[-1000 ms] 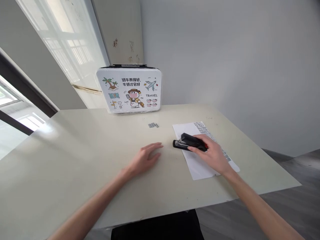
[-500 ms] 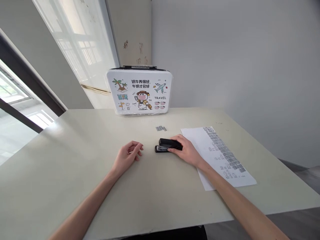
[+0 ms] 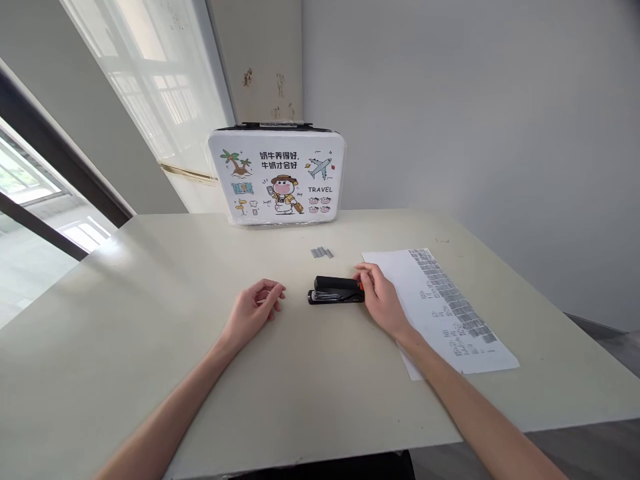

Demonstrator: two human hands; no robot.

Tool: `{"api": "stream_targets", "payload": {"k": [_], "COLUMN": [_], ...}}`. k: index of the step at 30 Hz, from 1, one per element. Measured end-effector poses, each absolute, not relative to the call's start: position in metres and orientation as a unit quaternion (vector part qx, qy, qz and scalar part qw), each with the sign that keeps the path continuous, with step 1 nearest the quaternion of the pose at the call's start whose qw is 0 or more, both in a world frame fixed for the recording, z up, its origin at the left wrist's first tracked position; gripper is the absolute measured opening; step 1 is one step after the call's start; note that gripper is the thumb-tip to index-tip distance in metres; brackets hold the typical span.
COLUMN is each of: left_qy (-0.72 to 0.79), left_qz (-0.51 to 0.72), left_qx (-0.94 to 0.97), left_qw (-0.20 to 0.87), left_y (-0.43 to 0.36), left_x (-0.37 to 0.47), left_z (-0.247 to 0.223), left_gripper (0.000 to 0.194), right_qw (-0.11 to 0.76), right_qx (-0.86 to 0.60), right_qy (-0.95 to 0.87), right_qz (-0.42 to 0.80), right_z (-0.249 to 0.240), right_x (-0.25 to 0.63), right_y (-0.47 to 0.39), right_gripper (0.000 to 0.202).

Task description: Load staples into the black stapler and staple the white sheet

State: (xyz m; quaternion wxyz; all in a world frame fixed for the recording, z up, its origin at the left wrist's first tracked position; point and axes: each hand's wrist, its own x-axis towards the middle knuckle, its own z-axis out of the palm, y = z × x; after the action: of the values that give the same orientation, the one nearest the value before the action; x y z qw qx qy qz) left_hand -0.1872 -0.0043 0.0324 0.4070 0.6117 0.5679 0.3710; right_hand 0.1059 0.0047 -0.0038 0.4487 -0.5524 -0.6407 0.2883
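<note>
Noted right hand (image 3: 381,299) at rear end of black stapler (image 3: 336,292); observed grey strips (image 3: 321,253) beyond grip, printed sheet (image 3: 393,268) to its right, curled left hand (image 3: 251,308) apart leftward.

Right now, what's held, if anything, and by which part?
Left hand: nothing visible in it. Right hand is at the rear end of the black stapler, which rests on the table; gripping or just touching, can't tell.

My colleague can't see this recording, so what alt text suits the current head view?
A right hand is at the right end of a black stapler on a pale table; the curled left hand rests apart, to the stapler's left. Gray staples lie beyond the stapler, a printed sheet to its right, and a cartoon case stands behind.
</note>
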Motion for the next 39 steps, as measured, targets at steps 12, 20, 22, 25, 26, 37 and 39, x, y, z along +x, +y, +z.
{"api": "stream_targets", "payload": {"k": [12,20,22,25,26,37,39], "left_qy": [0.644,0.63,0.615,0.581,0.57,0.369,0.357], "left_qz": [0.445,0.419,0.417,0.431,0.442,0.483,0.483], "left_qx": [0.565,0.569,0.578,0.573,0.558,0.13,0.113], "left_qw": [0.262,0.321,0.338,0.385,0.409,0.783,0.792], "left_y": [-0.008,-0.01,-0.011,-0.012,-0.012,0.014,0.015], "left_x": [-0.185,-0.183,-0.182,-0.181,-0.18,-0.135,-0.13], "left_z": [0.033,0.034,0.035,0.034,0.032,0.029,0.029], "left_gripper": [0.036,0.038,0.039,0.04,0.04,0.046,0.046], "right_qw": [0.417,0.416,0.393,0.372,0.376,0.498,0.476], "right_qx": [-0.586,-0.556,-0.53,-0.507,-0.503,-0.315,-0.31], "right_qy": [-0.652,-0.673,-0.708,-0.745,-0.749,-0.808,-0.822], "right_qz": [0.239,0.255,0.252,0.223,0.212,-0.007,-0.037], "right_z": [-0.005,0.0,0.002,0.002,0.002,0.006,0.006], "right_x": [0.104,0.104,0.103,0.102,0.101,0.092,0.092], "right_y": [0.002,0.002,0.001,-0.001,-0.002,-0.008,-0.009], "right_gripper": [0.038,0.036,0.033,0.03,0.026,0.043,0.049]}}
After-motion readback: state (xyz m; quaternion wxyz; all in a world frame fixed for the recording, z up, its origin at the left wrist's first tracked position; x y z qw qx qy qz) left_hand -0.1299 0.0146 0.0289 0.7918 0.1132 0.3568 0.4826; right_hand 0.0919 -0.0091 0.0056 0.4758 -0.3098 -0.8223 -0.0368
